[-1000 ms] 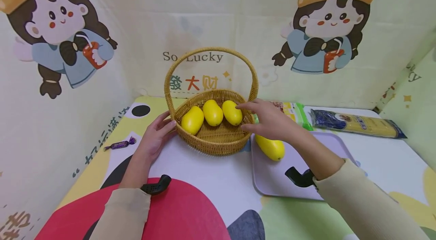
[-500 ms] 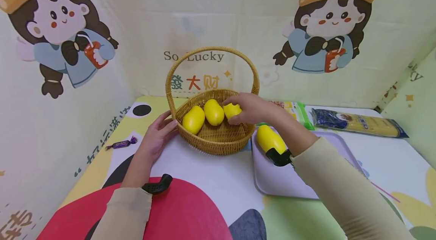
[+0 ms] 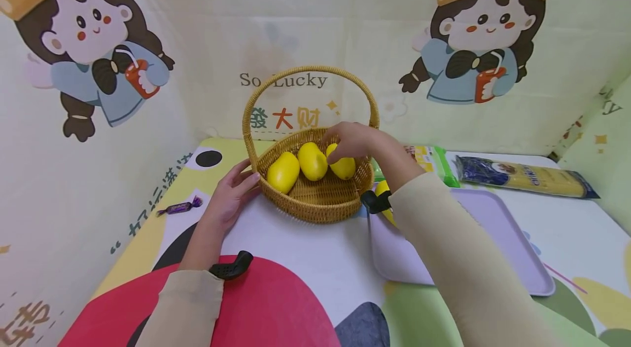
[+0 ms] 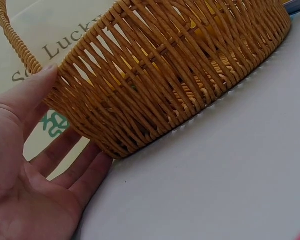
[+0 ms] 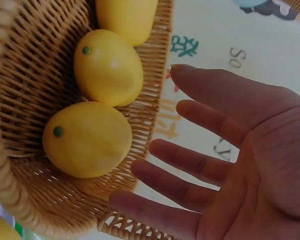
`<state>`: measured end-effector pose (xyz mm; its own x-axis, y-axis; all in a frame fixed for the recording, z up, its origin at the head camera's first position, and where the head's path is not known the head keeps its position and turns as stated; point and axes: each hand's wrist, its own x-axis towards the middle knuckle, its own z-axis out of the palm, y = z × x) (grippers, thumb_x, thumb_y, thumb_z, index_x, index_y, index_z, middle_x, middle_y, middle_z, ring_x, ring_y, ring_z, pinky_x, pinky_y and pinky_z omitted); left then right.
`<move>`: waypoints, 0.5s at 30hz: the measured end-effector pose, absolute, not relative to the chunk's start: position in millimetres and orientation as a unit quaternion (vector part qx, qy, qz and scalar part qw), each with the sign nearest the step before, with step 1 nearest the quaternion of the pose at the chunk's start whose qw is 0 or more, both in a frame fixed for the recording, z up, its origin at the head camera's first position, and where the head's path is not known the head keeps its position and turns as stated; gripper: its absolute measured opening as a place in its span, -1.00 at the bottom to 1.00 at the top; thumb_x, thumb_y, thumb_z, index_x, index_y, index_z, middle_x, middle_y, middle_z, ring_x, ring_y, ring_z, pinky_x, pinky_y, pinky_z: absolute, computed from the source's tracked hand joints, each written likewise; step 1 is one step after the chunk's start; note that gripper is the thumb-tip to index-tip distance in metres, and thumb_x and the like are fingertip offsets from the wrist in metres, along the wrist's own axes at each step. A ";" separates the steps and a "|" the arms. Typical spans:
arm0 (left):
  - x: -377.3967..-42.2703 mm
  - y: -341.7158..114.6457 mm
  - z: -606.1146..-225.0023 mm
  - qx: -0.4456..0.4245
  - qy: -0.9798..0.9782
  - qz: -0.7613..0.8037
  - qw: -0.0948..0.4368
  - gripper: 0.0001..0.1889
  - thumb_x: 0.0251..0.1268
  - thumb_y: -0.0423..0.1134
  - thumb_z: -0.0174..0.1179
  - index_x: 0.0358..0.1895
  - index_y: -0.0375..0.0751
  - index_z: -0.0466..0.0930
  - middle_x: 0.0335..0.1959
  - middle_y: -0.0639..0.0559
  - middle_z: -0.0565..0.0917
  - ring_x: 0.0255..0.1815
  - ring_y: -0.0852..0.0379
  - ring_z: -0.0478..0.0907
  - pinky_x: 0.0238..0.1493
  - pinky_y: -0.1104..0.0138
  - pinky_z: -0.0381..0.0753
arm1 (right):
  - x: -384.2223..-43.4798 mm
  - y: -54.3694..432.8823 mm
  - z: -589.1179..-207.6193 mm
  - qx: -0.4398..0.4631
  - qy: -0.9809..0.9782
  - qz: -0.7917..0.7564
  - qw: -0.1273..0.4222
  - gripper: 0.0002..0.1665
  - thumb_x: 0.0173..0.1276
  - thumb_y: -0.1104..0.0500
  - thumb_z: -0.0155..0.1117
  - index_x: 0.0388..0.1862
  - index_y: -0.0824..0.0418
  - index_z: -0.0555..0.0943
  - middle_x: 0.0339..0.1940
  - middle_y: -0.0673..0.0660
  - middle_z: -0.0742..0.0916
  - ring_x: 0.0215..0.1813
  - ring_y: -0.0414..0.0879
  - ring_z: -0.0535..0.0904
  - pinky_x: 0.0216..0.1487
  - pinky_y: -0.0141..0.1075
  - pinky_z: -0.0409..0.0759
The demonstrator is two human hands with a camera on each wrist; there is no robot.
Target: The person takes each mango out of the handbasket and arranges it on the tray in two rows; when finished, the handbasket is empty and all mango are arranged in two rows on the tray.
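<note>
A wicker basket (image 3: 317,213) with a tall hoop handle stands at the back of the table. Three yellow mangoes lie in it: a left mango (image 3: 283,173), a middle mango (image 3: 313,161) and a right mango (image 3: 343,168). My left hand (image 3: 229,197) touches the basket's left end, thumb at the rim and straight fingers against the outer wall. Over the basket's right back side, my right hand (image 3: 352,140) hovers beside the right mango. In the right wrist view its fingers (image 5: 175,185) are spread, apart from the mangoes and holding nothing.
A lilac tray (image 3: 485,226) lies to the right, bearing another mango (image 3: 382,188) partly hidden by my right sleeve. Behind it lie a green-edged packet (image 3: 439,163) and a pasta packet (image 3: 527,176). A purple wrapped candy (image 3: 181,206) lies left. A printed cloth wall closes the back.
My right hand has moved left from the basket's right rim to over the right mango, then slightly up and back. The left hand stays at the basket. The view has shifted slightly.
</note>
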<state>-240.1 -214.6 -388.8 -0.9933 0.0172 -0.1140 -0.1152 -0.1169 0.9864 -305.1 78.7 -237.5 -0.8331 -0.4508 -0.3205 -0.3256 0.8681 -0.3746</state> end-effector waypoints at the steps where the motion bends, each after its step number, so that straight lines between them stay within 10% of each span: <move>1: -240.1 -214.6 -389.1 -0.038 0.662 0.747 0.044 -0.29 0.55 -0.09 0.20 0.66 0.18 0.12 0.54 -0.12 0.31 0.42 0.03 0.44 0.56 0.15 0.39 | -307.0 78.1 -238.2 -0.196 0.945 -0.159 0.209 -0.29 0.41 0.05 0.36 0.53 0.01 0.44 0.52 0.17 0.47 0.20 0.16 0.53 0.06 -0.03 0.69; 5: -240.5 -214.7 -390.7 -0.038 0.662 0.748 0.044 -0.28 0.55 -0.09 0.21 0.66 0.18 0.13 0.54 -0.12 0.31 0.45 0.01 0.42 0.57 0.14 0.38 | -313.4 76.2 -243.8 -0.159 0.945 -0.171 0.229 -0.22 0.41 0.06 0.35 0.59 -0.01 0.37 0.57 0.16 0.40 0.07 0.13 0.51 -0.16 -0.16 0.64; 15: -242.7 -215.9 -389.7 -0.032 0.668 0.742 0.044 -0.29 0.56 -0.11 0.19 0.66 0.15 0.12 0.59 -0.13 0.28 0.53 -0.09 0.36 0.57 0.10 0.37 | -323.2 73.0 -258.1 -0.141 0.955 -0.159 0.207 -0.18 0.34 0.19 0.36 0.58 0.12 0.37 0.55 0.26 0.43 0.24 0.17 0.48 0.10 0.02 0.72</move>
<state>-242.7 -215.9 -389.7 -0.9941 0.0232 -0.1062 -0.1080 -0.1027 0.9888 -323.2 73.0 -258.1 -0.8742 -0.3354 -0.3513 -0.2039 0.9099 -0.3613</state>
